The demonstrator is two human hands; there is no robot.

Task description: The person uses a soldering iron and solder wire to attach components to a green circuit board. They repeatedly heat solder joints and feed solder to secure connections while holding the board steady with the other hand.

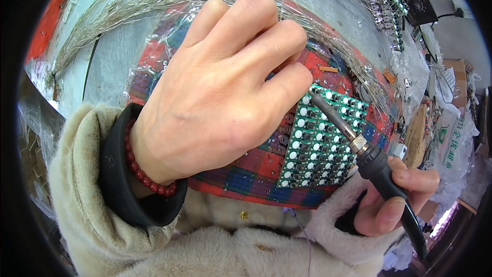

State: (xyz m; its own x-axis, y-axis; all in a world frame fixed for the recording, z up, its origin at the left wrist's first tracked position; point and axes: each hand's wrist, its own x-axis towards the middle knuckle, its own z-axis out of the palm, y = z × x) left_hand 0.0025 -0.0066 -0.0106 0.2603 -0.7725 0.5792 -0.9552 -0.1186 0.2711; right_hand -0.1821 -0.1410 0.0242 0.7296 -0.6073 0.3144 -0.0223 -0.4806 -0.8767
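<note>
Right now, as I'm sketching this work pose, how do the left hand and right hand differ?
The left hand shows its back, fingertips hidden; the right hand grips a soldering iron. The left hand looms large near mid-view; the right hand looks smaller, at lower right. A red bead bracelet circles the left hand's wrist; none shows by the right hand. Neither wears a glove.

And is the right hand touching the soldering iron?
Touching. The head view shows the right hand gripping the soldering iron directly around its black handle.
</note>
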